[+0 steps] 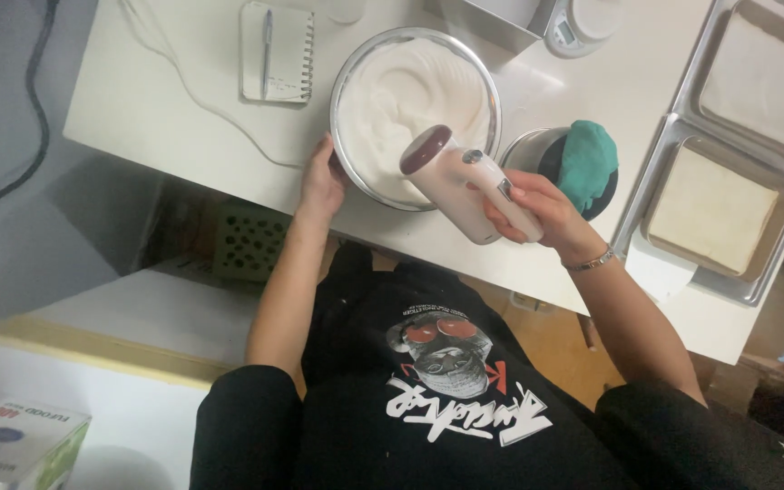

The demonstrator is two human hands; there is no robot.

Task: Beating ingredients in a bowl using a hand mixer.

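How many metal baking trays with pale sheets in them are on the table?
2, both at the table's right side: one tray nearer the person, another tray behind it, cut off by the picture's edge. More may lie out of view.

Right hand (537, 210) around hand mixer (465, 186), probably over cream bowl (415, 113).

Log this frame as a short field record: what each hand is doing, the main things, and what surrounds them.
left hand: grips the rim of the metal mixing bowl
right hand: holds the white hand mixer over the bowl
bowl contents: white whipped cream
beside bowl: smaller bowl with teal cloth
right of table: metal trays with pale sheet cake
far edge: spiral notebook with pen, kitchen scale
surface: white table
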